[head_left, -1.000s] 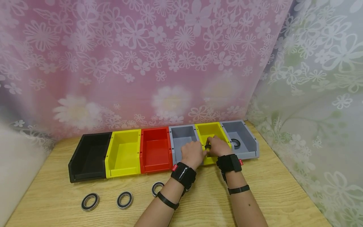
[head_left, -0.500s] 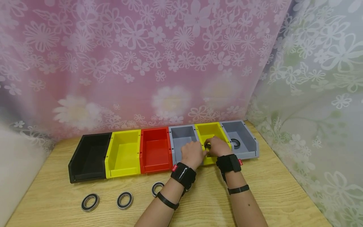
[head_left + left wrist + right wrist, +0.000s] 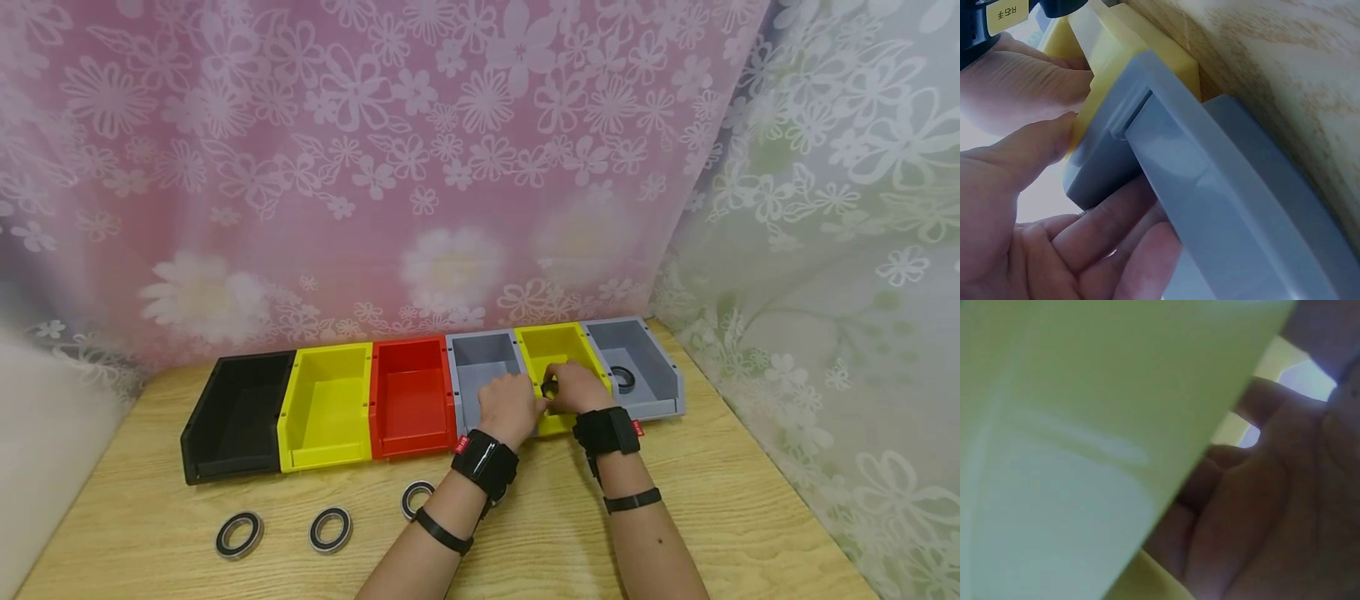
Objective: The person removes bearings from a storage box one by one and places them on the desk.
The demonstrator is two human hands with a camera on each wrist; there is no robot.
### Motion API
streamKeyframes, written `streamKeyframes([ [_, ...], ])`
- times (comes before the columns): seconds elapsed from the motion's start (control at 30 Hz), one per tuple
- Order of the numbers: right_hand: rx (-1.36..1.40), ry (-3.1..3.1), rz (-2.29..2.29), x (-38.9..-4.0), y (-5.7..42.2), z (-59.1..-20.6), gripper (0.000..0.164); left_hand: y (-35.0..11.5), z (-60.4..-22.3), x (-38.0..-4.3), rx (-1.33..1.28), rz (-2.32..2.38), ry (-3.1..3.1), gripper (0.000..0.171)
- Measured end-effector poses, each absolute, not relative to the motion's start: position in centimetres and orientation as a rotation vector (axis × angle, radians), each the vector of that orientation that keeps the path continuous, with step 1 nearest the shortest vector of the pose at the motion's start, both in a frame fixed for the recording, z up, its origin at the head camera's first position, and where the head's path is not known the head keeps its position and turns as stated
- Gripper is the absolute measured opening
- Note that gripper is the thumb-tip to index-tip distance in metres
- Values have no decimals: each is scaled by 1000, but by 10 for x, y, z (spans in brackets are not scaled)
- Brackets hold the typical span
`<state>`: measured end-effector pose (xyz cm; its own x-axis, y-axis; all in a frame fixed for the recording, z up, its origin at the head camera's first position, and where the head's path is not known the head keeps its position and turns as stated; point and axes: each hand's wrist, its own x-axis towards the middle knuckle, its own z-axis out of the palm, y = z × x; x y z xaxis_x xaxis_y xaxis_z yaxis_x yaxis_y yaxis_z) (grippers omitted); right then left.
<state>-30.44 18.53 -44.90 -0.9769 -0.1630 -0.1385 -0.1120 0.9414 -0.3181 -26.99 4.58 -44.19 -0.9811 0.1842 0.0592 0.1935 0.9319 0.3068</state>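
Note:
In the head view my left hand (image 3: 507,408) grips the adjoining side walls of a grey bin (image 3: 483,354) and a yellow bin (image 3: 557,343). The left wrist view shows its thumb against the yellow edge, with the other fingers curled against the grey bin. My right hand (image 3: 579,387) reaches into that yellow bin, and a dark ring bearing (image 3: 546,390) shows between its thumb and fingers. The yellow bin wall (image 3: 1072,487) hides the fingertips in the right wrist view. Another bearing (image 3: 631,384) leans inside the rightmost grey bin (image 3: 656,408).
Left of the hands, the row continues with a red bin (image 3: 411,404), another yellow bin (image 3: 330,408) and a black bin (image 3: 240,417). In front lie a left bearing (image 3: 222,540), a middle bearing (image 3: 316,534) and a third bearing (image 3: 407,502) beside the left forearm. A floral curtain (image 3: 480,167) hangs behind.
Both hands stay in nearly the same place. The bearing at the right hand's fingers has tilted slightly; the bins and the bearings on the table have not moved.

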Motion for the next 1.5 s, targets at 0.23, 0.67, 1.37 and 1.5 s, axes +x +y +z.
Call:
streamKeyframes([
  [0.23,-224,2915,-550,-309,190,-449,42,47,-443,-270,-291,-464,-3064,46],
  [0.67,-188,2873,-603,-302,194,-433,40,46,-447,-271,-293,-468,-3053,47],
  [1.37,-241,2895,-641,-287,207,-402,47,47,-442,-269,-284,-462,-3073,50],
  [1.5,-291,2911,-673,-280,207,-394,45,47,-441,-268,-283,-456,-3080,50],
])
